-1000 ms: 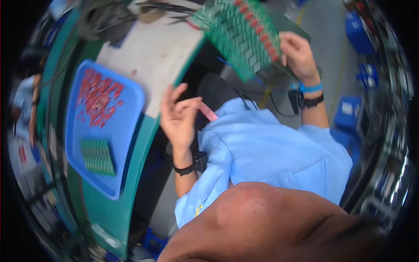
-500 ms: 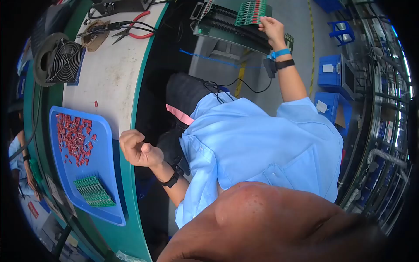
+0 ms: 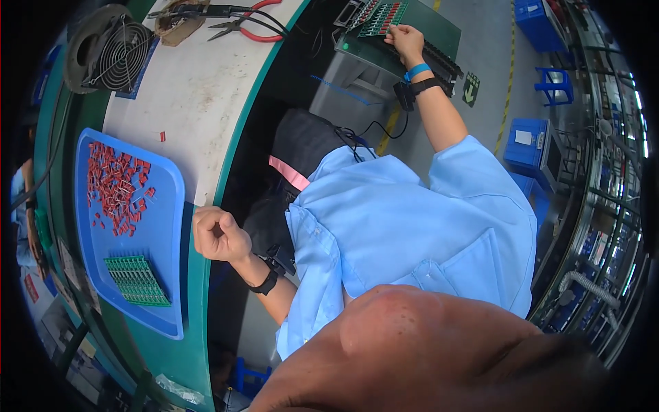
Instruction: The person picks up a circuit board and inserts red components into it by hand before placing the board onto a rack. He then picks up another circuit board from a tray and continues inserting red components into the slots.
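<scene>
While the right hand (image 3: 406, 42) pinches the near edge of a green circuit board (image 3: 386, 17) set with red parts, thumb against fingers, the left hand (image 3: 221, 235) sits by the bench edge, its fingers curled loosely in toward the thumb. Can't tell from where I stand whether anything is tucked inside that one.

Held board: out in front, at a dark green stand (image 3: 436, 31) with black slotted rails, just beside a second populated board (image 3: 362, 15). Can't tell if the held one rests on the stand or hangs just above it. Right arm stretched forward, blue wristband (image 3: 417, 71) on it, black straps with small devices on both wrists.

Bench (image 3: 206, 89) to the person's left: blue tray (image 3: 161, 206) near the left hand, loose red components (image 3: 118, 185) heaped at its far end, a green board panel (image 3: 137, 280) lying flat at the near end. One red piece (image 3: 163, 136) lies alone on the pale bench top. Farther up, red-handled pliers (image 3: 248, 26), and a round metal fan (image 3: 120, 55) at the bench's far side.

Floor on the right: blue stool (image 3: 555, 86), blue bins (image 3: 528, 147), yellow striped line (image 3: 506, 96). Person wears a light blue shirt (image 3: 412, 213).
</scene>
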Demonstrator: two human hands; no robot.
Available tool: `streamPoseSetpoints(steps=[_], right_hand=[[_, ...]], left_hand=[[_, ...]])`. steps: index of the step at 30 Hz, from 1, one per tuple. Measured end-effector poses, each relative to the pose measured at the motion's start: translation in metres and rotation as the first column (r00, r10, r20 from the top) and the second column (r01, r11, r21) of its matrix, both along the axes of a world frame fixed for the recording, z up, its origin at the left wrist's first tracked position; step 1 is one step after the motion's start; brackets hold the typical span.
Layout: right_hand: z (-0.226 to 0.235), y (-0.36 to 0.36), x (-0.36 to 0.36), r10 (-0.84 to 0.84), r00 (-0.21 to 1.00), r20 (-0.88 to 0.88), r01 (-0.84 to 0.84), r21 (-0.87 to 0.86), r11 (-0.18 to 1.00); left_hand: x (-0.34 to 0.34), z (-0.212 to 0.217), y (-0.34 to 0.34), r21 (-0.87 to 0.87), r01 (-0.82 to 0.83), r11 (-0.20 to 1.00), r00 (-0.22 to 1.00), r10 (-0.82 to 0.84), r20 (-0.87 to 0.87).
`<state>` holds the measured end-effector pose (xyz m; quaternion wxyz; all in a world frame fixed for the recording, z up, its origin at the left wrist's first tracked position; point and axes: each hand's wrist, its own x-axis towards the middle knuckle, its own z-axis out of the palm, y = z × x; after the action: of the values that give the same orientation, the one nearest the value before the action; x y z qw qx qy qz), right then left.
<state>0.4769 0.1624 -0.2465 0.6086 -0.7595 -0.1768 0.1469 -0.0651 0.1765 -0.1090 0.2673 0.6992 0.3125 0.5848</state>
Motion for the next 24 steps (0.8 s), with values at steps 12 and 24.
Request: streamPoseSetpoints(steps=[12, 24], right_hand=[[0.006, 0.023, -0.018, 0.062, 0.998, -0.029, -0.06, 0.07, 0.996], [0.024, 0.002, -0.033, 0.002, 1.0, -0.006, -0.002, 0.015, 1.0]], left_hand=[[-0.005, -0.002, 0.001, 0.016, 0.009, 1.0, 1.0, -0.009, 0.025], [0.001, 0.001, 0.001, 0.001, -0.028, 1.0, 0.999, 0.028, 0.043]])
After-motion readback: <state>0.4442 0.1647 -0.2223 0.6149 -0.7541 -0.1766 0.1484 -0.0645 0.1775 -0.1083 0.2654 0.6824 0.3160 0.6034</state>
